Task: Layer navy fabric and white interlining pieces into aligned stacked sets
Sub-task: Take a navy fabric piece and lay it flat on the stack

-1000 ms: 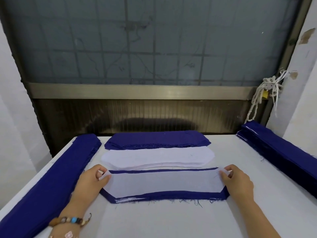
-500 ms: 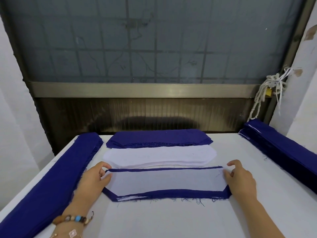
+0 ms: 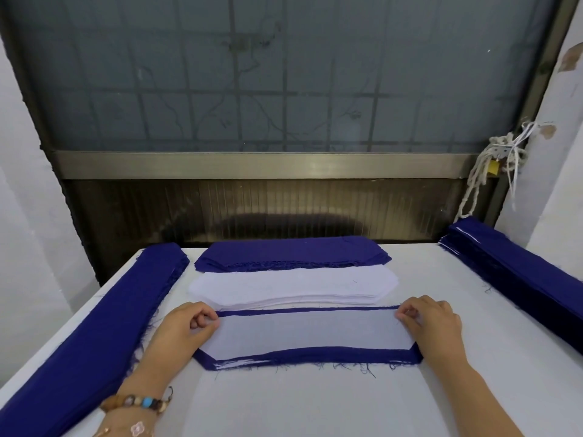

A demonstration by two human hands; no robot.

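Pinching the two ends of a white interlining piece point(image 3: 309, 332), the person's left hand point(image 3: 184, 329) and right hand point(image 3: 433, 326) rest with fingers curled, one at each end. The white piece lies flat on a navy fabric piece point(image 3: 315, 354), whose edge shows as a dark border around it, near the middle of the desk point(image 3: 315, 405). Just behind lies a stack of white pieces point(image 3: 293, 285), and behind that a stack of navy pieces point(image 3: 290, 250). A long navy pile point(image 3: 104, 326) runs along the desk's left side, another navy pile point(image 3: 520, 279) along its right. A beaded bracelet point(image 3: 142, 402) circles the left wrist. A frosted window point(image 3: 284, 74) fills the wall beyond.
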